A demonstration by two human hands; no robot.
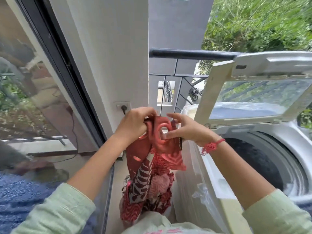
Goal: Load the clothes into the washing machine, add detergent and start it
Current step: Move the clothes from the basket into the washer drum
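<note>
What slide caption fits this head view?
Beside the open washing machine, the left hand and right hand hold a red patterned garment.

Floor strip (117,208) btwn door track (108,191) & washer (276,130).

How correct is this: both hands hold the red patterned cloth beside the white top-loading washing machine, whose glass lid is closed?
Not quite: the head view shows the glass lid raised open. The left hand and right hand do hold the red patterned cloth beside the white top-loading washing machine.
</note>
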